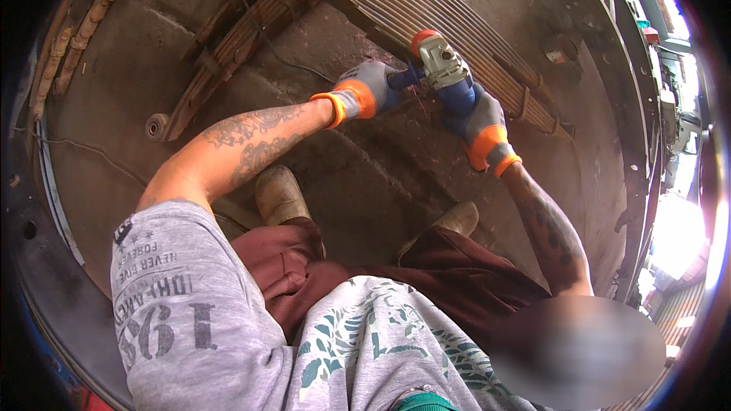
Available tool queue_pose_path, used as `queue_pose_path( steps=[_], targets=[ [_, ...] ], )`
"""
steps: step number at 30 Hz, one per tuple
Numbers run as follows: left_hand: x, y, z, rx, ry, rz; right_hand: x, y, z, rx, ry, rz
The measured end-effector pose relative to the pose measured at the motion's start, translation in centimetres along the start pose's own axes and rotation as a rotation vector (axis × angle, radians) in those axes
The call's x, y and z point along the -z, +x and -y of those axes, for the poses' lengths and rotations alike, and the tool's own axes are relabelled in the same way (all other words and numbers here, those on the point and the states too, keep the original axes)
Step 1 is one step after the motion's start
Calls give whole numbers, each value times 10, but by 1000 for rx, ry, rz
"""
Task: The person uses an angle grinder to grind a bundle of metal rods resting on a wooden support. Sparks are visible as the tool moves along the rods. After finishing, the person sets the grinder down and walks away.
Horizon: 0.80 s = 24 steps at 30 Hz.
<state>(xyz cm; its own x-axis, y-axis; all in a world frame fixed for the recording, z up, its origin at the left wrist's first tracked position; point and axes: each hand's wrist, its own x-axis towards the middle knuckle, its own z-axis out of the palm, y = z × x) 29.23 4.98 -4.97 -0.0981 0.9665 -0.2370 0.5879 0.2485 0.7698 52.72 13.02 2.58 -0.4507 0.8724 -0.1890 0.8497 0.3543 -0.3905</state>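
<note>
An angle grinder [447, 68] with a blue body, a silver gear head and a red-orange disc [424, 35] is held out in front of me in both hands. My left hand [367, 88], in a grey and orange work glove, is closed around the blue side handle. My right hand [483, 123], gloved the same way, wraps the blue motor body. Just beyond the grinder lies a long stack of steel leaf springs [480, 32]. The disc overlaps the stack's near edge in view; whether it touches the metal, I cannot tell.
Another rusty leaf-spring pack [240, 47] with an eye end [157, 127] lies at the left. A thin cable [266, 44] runs across the floor towards my hands. A can [560, 49] stands near the dark steel beam [632, 99] at the right. My boots [280, 192] are below the grinder.
</note>
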Motion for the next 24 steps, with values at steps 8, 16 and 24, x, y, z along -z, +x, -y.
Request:
queue_pose_path(
  steps=[8,16,24],
  targets=[
    [5,0,-5,-49,10,-13,-2,3,-2,-61,45,13],
    [5,-4,-4,-1,22,-36,-1,4,-1,25,-36,6],
    [-2,-6,1,20,-15,17,-5,1,-6,1,-44,-18]
  ],
)
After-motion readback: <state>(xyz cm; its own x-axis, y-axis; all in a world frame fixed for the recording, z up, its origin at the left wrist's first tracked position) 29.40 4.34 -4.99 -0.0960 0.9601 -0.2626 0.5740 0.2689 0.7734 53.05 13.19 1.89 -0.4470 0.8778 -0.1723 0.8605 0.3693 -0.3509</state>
